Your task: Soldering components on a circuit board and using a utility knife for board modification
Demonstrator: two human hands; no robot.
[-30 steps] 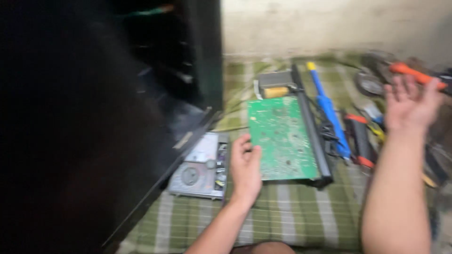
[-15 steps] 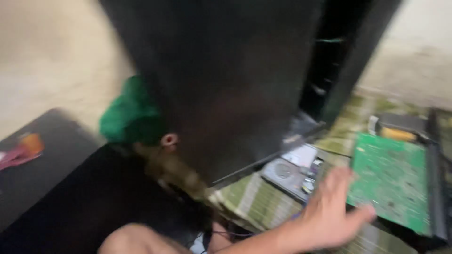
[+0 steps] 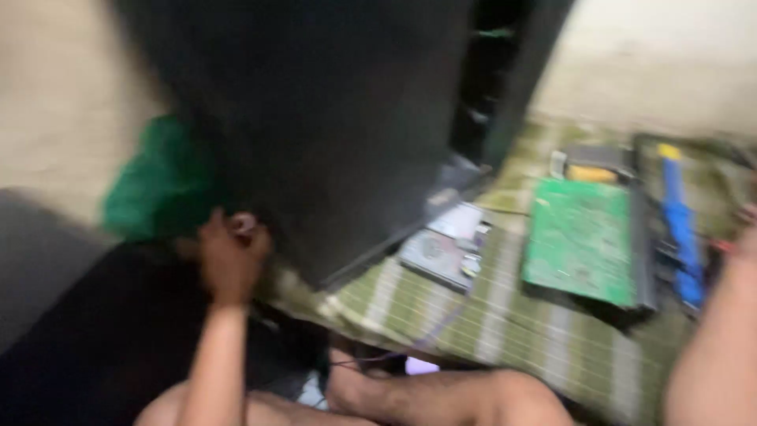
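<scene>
The picture is blurred by head motion. My left hand [image 3: 230, 252] is curled at the lower left corner of a big black case [image 3: 331, 118] that stands on a green striped cloth [image 3: 505, 323]; whether it grips anything I cannot tell. A green cloth lump [image 3: 154, 185] lies just left of that hand. My right forearm [image 3: 714, 339] runs up the right edge, and only the edge of the right hand [image 3: 747, 229] shows. A green circuit board [image 3: 582, 241] lies flat on the cloth right of centre.
A grey disk drive [image 3: 441, 251] lies beside the case's front corner. A blue-handled tool [image 3: 680, 217] and a small yellow and grey part [image 3: 587, 166] lie past the board. My bare legs [image 3: 441, 398] cross the bottom, over a black mat [image 3: 87, 347] at left.
The camera swung left, then partly back right. My left hand left the circuit board and moved to the case's lower left corner. My right hand dropped out of clear view.
</scene>
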